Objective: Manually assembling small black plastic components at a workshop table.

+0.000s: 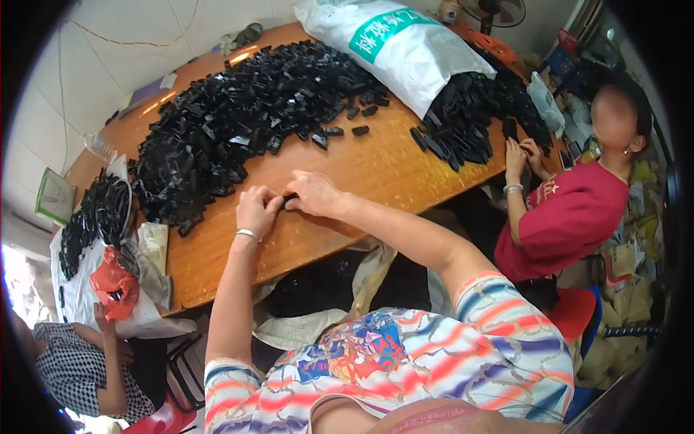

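Note:
Over the wooden table (347,177), my left hand (258,211) and my right hand (316,194) meet, fingers closed on one small black plastic piece (290,198). Its exact shape is mostly hidden by my fingers. Just beyond my hands a broad heap of black plastic pieces (238,108) curves across the table, with a few loose ones at its near edge. To the right, a white woven sack (405,50) with a green band lies on its side, longer black pieces (463,119) spread at its mouth.
At the right, a person in a red shirt (571,217) handles black pieces at the table's edge. Another person in a checked top (79,369) sits lower left, by a red plastic bag (114,286) and a pile of thin black pieces (101,210). An open sack (300,329) lies below the near edge.

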### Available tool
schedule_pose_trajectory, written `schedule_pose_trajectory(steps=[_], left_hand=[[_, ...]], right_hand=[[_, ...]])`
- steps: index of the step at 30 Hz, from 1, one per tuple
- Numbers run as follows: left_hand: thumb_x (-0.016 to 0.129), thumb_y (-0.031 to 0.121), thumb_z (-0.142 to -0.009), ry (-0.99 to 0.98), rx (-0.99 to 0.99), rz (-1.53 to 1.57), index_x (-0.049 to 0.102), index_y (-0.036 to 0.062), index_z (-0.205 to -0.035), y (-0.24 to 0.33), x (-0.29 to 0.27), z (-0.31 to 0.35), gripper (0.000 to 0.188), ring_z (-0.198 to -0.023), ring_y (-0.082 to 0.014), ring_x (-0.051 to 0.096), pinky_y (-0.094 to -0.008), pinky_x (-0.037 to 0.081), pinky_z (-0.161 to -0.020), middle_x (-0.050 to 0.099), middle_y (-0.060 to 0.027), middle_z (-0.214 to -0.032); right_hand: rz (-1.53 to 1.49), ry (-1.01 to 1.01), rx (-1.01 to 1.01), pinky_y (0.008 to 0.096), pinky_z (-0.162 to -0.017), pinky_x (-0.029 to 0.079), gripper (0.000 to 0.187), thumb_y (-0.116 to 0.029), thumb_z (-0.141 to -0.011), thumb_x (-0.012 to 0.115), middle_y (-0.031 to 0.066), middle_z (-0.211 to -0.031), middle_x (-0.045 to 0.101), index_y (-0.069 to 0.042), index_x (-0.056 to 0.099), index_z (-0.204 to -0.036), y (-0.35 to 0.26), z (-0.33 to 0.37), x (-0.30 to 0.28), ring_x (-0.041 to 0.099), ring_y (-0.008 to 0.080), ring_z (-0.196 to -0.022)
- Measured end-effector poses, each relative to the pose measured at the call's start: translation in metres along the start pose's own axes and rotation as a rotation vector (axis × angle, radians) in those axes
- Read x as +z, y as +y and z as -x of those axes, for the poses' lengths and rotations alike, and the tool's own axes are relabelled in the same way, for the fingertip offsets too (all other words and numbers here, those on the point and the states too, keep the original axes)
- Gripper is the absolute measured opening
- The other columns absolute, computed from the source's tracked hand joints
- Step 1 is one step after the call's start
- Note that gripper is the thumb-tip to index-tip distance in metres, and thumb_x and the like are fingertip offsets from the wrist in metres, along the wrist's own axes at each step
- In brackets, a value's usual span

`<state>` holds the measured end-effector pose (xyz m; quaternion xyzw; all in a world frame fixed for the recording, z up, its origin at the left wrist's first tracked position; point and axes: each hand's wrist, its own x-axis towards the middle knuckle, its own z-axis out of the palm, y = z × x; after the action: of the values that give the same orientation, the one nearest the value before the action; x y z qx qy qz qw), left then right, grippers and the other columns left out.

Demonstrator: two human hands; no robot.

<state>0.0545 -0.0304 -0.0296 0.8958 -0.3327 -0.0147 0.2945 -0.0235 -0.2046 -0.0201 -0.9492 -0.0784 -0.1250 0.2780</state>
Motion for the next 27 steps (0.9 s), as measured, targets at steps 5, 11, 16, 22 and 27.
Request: schedule_pose_trajectory(steps=[5,11,16,22,27], left_hand=[[0.071,0.029,-0.081,-0.002,0.146,0.0,0.07,0.0075,-0.082,-0.01,-0.004,0.016,0.022,-0.09,-0.032,0.057,-0.042,0.047,-0.08,0.064,-0.0108,-0.09],[0.075,0.01,-0.075,0.468,0.043,-0.152,0.061,0.0104,-0.119,-0.024,-0.026,0.019,0.046,-0.11,-0.0337,0.051,-0.0396,0.045,-0.094,0.054,-0.0137,-0.119],[0.07,0.007,-0.078,0.458,-0.051,-0.306,0.057,0.0123,-0.127,-0.045,-0.01,-0.005,0.052,-0.119,-0.0345,0.046,-0.0406,0.042,-0.102,0.048,-0.0125,-0.131],[0.069,0.002,-0.076,0.447,0.18,-0.3,0.065,0.012,-0.114,-0.025,0.007,-0.018,0.039,-0.109,-0.0327,0.051,-0.0399,0.046,-0.094,0.06,-0.011,-0.11],[0.071,-0.002,-0.073,0.354,0.275,-0.178,0.066,0.0116,-0.111,0.006,0.002,0.001,0.041,-0.108,-0.0324,0.052,-0.0407,0.047,-0.092,0.061,-0.0107,-0.107]], right_hand=[[-0.023,-0.025,0.013,0.0456,-0.077,0.051,0.026,-0.023,-0.077,0.076,0.0159,-0.094,0.062,-0.006,0.069,-0.095,-0.012,0.025,0.012,0.062,0.0369,-0.088],[-0.051,0.012,-0.232,0.0401,-0.064,0.052,0.031,-0.015,-0.072,0.077,0.0114,-0.089,0.056,-0.008,0.061,-0.097,-0.06,0.117,-0.001,0.064,0.0305,-0.079],[-0.153,-0.212,-0.181,0.04,-0.065,0.053,0.038,-0.019,-0.071,0.079,0.0104,-0.092,0.059,-0.007,0.064,-0.103,-0.062,0.149,0.028,0.064,0.0306,-0.08],[-0.29,-0.087,-0.19,0.0387,-0.064,0.053,0.016,-0.017,-0.08,0.073,0.0097,-0.082,0.063,-0.007,0.067,-0.091,-0.06,0.133,-0.004,0.065,0.03,-0.077],[-0.303,0.124,-0.087,0.0372,-0.067,0.052,0.01,-0.015,-0.085,0.068,0.0121,-0.08,0.066,-0.005,0.068,-0.087,-0.016,0.089,-0.038,0.066,0.029,-0.077]])
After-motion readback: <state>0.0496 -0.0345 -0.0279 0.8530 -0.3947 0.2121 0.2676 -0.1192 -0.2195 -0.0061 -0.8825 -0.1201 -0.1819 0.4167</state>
